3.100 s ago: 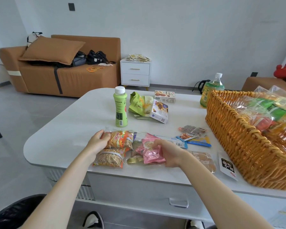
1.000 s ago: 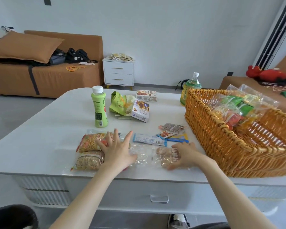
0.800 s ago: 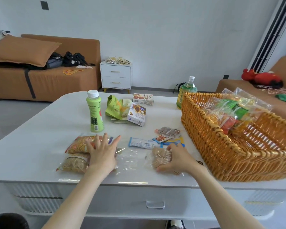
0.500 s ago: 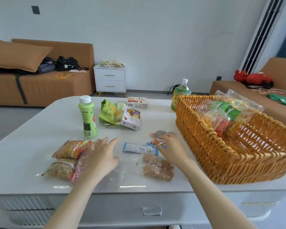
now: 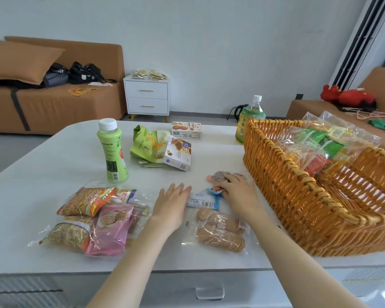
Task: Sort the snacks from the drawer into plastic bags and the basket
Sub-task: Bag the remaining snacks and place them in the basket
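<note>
White table (image 5: 42, 165), head view. Far side: one green drink bottle (image 5: 112, 152) standing upright, one crumpled green snack bag (image 5: 146, 143), two biscuit boxes (image 5: 178, 156), the nearer leaning on the green bag, the farther (image 5: 186, 130) lying flat. One green-tea bottle (image 5: 249, 118) stands behind the wicker basket (image 5: 298, 196), partly hidden by its rim.

The basket occupies the right of the table and contains one clear plastic bag (image 5: 320, 143) of green, red and yellow packets; the count inside cannot be told.

Near left: a second clear plastic bag (image 5: 93, 218) lies flat, holding two noodle-snack packs and one pink biscuit pack. Near centre: one clear pack of round biscuits (image 5: 220, 232), loose on the table.

Left hand (image 5: 171, 207): flat, fingers extended and together, palm down beside the filled bag's open end, gripping nothing. Right hand (image 5: 238, 192): fingers curled over small loose sachets (image 5: 218, 176) just beside the basket wall; a blue-and-white wrapper (image 5: 202, 200) lies between the hands. Whether it actually grips them cannot be told.
</note>
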Action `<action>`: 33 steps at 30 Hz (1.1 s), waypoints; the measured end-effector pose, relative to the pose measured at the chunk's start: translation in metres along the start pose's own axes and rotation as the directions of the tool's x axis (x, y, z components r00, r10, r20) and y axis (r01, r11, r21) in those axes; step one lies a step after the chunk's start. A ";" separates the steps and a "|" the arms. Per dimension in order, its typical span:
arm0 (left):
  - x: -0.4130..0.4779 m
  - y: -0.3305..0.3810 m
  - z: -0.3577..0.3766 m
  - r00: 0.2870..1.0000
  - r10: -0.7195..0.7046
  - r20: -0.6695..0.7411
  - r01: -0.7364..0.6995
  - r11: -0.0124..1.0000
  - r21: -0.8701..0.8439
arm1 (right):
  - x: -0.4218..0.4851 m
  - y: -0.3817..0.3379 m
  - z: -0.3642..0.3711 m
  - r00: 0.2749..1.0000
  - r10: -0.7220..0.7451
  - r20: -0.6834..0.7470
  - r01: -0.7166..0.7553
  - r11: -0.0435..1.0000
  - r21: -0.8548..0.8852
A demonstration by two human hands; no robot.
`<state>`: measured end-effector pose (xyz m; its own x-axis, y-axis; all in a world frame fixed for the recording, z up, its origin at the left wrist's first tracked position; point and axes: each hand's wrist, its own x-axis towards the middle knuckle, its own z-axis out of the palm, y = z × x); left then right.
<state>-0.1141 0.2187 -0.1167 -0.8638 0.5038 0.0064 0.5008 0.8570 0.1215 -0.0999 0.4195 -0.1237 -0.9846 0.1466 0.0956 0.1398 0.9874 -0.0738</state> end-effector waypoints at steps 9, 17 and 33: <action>0.003 0.006 -0.003 0.990 -0.125 -0.067 0.112 0.979 -0.168 | -0.016 -0.002 -0.037 0.939 0.108 -0.327 0.168 0.687 0.707; -0.014 -0.001 -0.041 0.949 -0.260 0.176 0.262 0.346 -0.901 | -0.031 -0.023 -0.043 0.837 0.002 -0.548 0.391 0.698 0.600; -0.025 -0.004 -0.035 0.899 -0.203 0.389 0.365 -0.145 -0.920 | -0.048 -0.050 -0.029 0.938 -0.147 -0.312 0.321 0.708 0.630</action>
<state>-0.0958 0.1990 -0.0826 -0.8565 0.3206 -0.4046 -0.4389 -0.0397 0.8977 -0.0561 0.3651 -0.0955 -0.9117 0.0109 0.4107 -0.2829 0.7083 -0.6467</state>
